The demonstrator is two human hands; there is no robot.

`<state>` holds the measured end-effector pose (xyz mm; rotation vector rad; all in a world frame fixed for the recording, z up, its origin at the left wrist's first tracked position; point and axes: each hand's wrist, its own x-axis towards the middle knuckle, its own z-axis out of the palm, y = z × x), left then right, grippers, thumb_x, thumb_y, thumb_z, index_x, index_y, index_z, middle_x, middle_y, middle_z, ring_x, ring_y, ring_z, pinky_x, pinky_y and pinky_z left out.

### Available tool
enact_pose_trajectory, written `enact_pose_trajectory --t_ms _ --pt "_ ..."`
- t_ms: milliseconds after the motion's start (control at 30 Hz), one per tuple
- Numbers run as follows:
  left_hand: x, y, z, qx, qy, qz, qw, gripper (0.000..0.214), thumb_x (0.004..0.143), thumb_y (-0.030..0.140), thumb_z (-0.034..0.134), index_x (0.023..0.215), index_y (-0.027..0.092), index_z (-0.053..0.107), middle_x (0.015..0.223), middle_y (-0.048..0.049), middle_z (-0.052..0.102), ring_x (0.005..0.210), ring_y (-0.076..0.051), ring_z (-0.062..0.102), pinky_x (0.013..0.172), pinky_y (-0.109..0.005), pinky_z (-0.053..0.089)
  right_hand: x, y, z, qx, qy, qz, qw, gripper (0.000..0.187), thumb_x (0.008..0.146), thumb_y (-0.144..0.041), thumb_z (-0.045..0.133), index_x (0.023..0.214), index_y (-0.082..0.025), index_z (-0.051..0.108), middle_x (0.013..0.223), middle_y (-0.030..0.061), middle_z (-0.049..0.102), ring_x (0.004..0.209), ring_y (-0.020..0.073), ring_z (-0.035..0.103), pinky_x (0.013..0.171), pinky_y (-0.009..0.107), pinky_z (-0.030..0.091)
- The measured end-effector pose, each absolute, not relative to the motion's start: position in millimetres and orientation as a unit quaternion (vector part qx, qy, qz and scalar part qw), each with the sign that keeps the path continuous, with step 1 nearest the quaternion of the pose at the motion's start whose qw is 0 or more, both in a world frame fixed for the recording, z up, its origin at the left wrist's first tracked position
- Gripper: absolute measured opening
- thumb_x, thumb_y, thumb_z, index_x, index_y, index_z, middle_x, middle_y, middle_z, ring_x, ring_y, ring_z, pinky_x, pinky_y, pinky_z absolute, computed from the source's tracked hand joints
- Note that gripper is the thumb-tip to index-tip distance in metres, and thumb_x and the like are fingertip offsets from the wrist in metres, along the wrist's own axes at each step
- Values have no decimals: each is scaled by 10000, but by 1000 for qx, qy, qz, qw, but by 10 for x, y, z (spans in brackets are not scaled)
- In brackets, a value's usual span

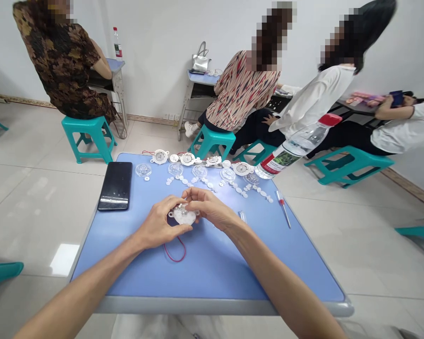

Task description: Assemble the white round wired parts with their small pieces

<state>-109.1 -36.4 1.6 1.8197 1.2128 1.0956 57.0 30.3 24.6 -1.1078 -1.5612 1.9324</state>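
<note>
My left hand [162,221] grips a small white round plastic housing [184,216] with side lugs, holding it just over the blue table. Against its upper right edge, the fingers of my right hand [207,205] are pressed together; whatever small part they pinch is hidden. A red cord loop [176,254] hangs below the housing onto the tabletop. Beyond my hands, white round assemblies [160,157] line the far edge, with clear plastic covers [199,173] in front of them. Small white discs and gears [238,189] lie scattered nearer to me.
A black phone [115,186] lies at the table's [198,278] left. A water bottle [289,150] stands at the far right corner, with a red-handled screwdriver [283,209] nearby. A small clear piece [242,216] lies right of my hands. Several people sit on green stools beyond.
</note>
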Motion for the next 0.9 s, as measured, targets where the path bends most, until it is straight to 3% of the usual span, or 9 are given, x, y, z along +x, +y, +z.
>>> enact_pose_trajectory --t_ms 200,367,433,600,767,900 --pt "-1083 -368 4 702 461 424 340 443 683 187 786 1091 170 615 995 -52 639 893 -186 598 805 -313 469 582 302 223 -391 -565 699 197 270 649 -256 665 893 -204 561 724 -34 578 577 95 509 488 219 443" --pt "-1088 -373 -2 698 474 418 337 437 683 199 781 1085 174 612 946 -35 630 835 -172 581 768 -304 465 671 353 342 -377 -623 673 133 277 711 -328 659 945 -204 579 809 -2 617 684 129 566 581 255 473" --pt "-1093 -375 -9 691 479 421 340 441 685 229 787 1086 184 611 959 -33 633 840 -171 583 771 -303 469 681 405 421 -384 -666 626 129 276 726 -340 656 956 -199 595 796 2 614 708 141 567 609 269 469" --pt "-1099 -376 -34 683 490 416 347 435 676 298 794 1054 175 616 960 -40 642 840 -182 589 762 -313 481 383 590 557 -375 -795 417 232 97 750 -198 596 830 -192 652 718 -6 603 694 137 550 681 290 454" --pt "-1099 -378 -61 672 495 421 355 454 657 295 803 1056 179 620 997 -55 662 902 -215 617 809 -337 494 -159 800 400 -302 -882 288 221 255 742 -23 526 825 -188 701 815 22 676 738 140 586 708 271 445" --pt "-1101 -386 -65 670 488 430 357 451 648 285 816 1037 153 629 1000 -68 663 919 -227 621 824 -349 497 -373 929 180 -288 -914 212 192 251 809 -46 563 911 -191 740 869 45 668 723 139 581 739 273 429"
